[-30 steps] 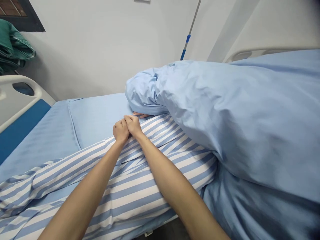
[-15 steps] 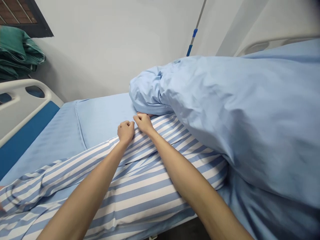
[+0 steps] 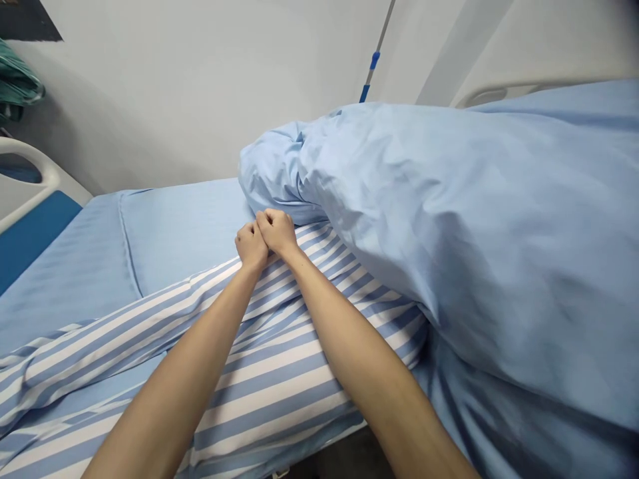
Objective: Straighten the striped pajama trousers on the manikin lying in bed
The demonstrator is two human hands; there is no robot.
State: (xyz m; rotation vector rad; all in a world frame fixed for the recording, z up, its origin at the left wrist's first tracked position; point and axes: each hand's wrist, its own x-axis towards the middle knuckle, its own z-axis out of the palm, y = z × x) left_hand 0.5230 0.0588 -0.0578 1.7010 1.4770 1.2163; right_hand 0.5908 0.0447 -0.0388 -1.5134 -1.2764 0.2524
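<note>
My left hand [image 3: 251,244] is closed in a loose fist above the far leg of a person lying on the bed. Right beside it, my right hand [image 3: 277,231] is also curled into a fist, and the two hands touch. Blue-and-white striped trousers [image 3: 279,382] cover the legs, and the cloth around my fists lies without being pulled up. No object shows in either fist, though the undersides of my fingers are hidden. Close beyond my right hand is the folded edge of a light blue quilt [image 3: 439,199], which covers the person's upper body.
A light blue bed sheet [image 3: 174,223] stretches beyond the legs. The bed's end board [image 3: 37,216] stands at left, with green cloth [image 3: 17,80] behind it. A thin pole with blue fittings [image 3: 369,76] rises by the wall. Another pale board [image 3: 492,95] shows at back right.
My right hand has come up against my left, closing the small gap between the fists. The view has swung right, so the bed and legs appear farther left.
</note>
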